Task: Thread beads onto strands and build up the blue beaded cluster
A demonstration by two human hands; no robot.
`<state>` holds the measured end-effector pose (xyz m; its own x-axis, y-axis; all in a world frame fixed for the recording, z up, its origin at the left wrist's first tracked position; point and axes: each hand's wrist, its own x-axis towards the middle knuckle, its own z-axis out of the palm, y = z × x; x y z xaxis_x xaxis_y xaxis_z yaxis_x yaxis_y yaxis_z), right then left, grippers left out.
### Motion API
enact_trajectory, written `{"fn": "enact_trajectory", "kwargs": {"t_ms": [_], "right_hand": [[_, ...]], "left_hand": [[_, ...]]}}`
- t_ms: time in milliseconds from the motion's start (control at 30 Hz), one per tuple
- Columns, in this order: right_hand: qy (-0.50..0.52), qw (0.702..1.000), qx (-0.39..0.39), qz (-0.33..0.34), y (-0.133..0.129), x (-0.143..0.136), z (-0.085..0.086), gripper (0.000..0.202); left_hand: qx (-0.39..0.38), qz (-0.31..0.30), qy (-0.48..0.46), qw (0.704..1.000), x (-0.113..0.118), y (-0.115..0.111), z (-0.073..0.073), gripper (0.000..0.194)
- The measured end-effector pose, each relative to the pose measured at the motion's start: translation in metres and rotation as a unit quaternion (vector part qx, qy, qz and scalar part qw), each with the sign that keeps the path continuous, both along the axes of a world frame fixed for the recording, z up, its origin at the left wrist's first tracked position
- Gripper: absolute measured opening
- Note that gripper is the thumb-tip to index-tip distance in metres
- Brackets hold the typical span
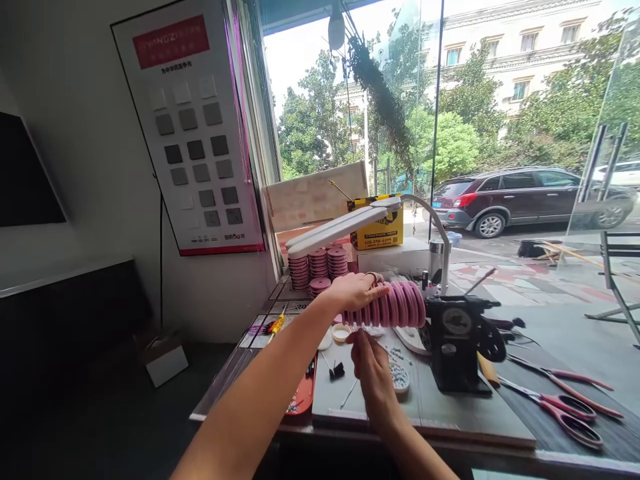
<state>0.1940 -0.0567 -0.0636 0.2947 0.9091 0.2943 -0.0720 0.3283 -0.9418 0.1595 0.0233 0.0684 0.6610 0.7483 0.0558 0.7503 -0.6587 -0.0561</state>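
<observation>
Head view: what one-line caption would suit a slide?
Left hand grips a row of pink spools on a black winder; right hand below.

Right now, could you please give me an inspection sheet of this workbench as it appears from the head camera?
Surface: grey worktable by a large window, crowded.
Job's things: row of pink spools mounted sideways on a black hand-cranked machine.
Clutter: stacks of pink spools at the back, white desk lamp, yellow box, red-handled scissors, small dish of white bits, red tray.
Grippers: left hand rests on top of the spool row; right hand is just beneath it, fingers pinched.
Cables: one black cord hanging down the wall.
Surroundings: sample poster, street with parked car.
</observation>
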Motion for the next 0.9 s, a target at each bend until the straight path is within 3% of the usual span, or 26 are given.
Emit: {"fn": "enact_trajectory", "kwargs": {"t_ms": [133,367,467,600,667,767,833,900], "right_hand": [[-0.051,0.996,0.022,-0.068,0.007,0.004,-0.009,0.048],[-0.158,0.982,0.02,-0.101,0.022,0.008,-0.03,0.046],[-0.189,0.976,0.034,-0.104,0.011,0.003,-0.034,0.045],[-0.234,0.963,0.088,-0.103,-0.031,0.007,-0.042,0.038],[-0.271,0.94,0.154,-0.14,-0.054,0.029,-0.041,0.037],[-0.34,0.885,0.233,-0.217,-0.069,0.096,-0.022,0.023],[-0.342,0.88,0.157,-0.292,-0.061,0.149,-0.002,0.022],[-0.34,0.885,0.091,-0.305,-0.042,0.188,0.021,0.03]], "left_hand": [[0.005,-0.001,0.002,1.0,0.0,0.0,-0.002,0.065],[0.01,-0.002,-0.002,1.0,0.001,-0.001,-0.003,0.061],[0.021,-0.004,-0.015,1.0,0.0,-0.001,-0.002,0.055],[0.048,-0.002,-0.072,0.996,-0.004,-0.004,-0.003,0.05],[0.07,0.008,-0.128,0.989,-0.009,-0.007,-0.008,0.047],[0.104,0.052,-0.226,0.967,-0.023,-0.013,-0.024,0.043],[0.118,0.089,-0.279,0.949,-0.033,-0.017,-0.037,0.042],[0.132,0.116,-0.315,0.933,-0.04,-0.025,-0.049,0.041]]}}
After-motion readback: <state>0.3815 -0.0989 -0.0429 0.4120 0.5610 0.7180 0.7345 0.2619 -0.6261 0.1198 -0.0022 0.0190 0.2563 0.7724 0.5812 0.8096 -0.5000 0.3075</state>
